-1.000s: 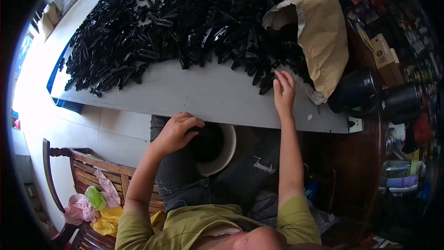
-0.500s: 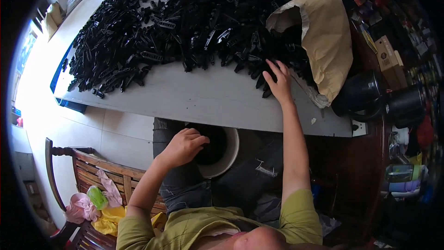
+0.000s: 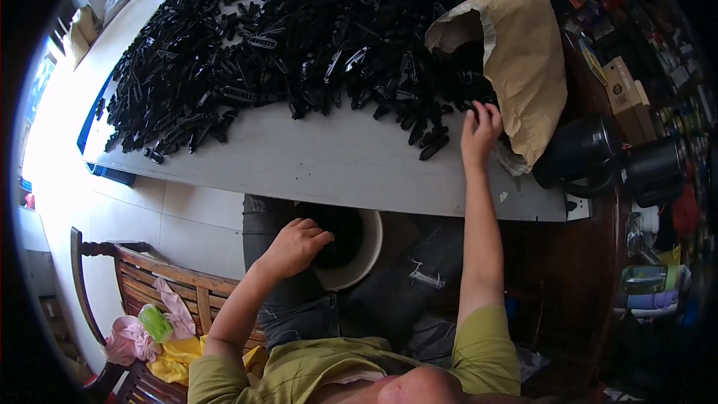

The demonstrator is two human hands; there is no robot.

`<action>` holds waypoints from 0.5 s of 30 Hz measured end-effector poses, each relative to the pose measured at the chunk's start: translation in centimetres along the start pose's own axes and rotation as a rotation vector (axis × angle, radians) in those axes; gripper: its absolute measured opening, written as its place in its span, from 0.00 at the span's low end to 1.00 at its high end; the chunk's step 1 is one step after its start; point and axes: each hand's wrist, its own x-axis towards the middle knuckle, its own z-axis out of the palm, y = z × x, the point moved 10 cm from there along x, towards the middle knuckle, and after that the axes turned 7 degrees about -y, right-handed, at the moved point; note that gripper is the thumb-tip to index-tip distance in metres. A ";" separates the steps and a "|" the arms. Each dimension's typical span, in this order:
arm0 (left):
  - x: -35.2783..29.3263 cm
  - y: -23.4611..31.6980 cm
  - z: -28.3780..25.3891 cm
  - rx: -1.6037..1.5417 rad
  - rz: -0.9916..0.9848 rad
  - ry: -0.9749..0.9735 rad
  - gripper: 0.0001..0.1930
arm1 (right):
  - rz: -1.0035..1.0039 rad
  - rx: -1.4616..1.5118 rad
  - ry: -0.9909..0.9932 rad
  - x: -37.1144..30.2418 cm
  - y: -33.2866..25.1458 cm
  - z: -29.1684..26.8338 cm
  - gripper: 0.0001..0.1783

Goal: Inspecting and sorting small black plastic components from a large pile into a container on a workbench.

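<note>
1. The grey table [image 3: 299, 161] carries a broad heap of black plastic parts [image 3: 284, 45] that spreads across most of its top, well back from the near edge.
2. A brown paper sack [image 3: 523, 53] lies open beside the heap; a careless sweep could, I judge, drag parts under its mouth.
3. The white bowl [image 3: 370, 243] sits in the lap below the table edge; a misjudged drop could miss it.
4. The left hand [image 3: 295, 247] is loosely curled over the bowl; whether it pinches anything, I cannot tell.
5. The right hand [image 3: 479, 131], fingers spread, reaches at loose parts [image 3: 432, 144]; these slim pieces lie slantwise, long axes pointing toward the near-left.
</note>
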 end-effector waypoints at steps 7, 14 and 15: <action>0.0 0.2 3.1 0.085 -0.020 -0.179 0.16 | 0.191 -0.307 -0.209 0.3 4.0 0.1 0.30; 0.8 1.3 4.0 0.161 0.040 -0.147 0.10 | 0.256 -0.346 -0.300 -0.7 8.9 0.9 0.38; 0.9 1.3 4.2 0.162 0.036 -0.150 0.10 | 0.256 -0.341 -0.302 -0.8 8.9 1.1 0.38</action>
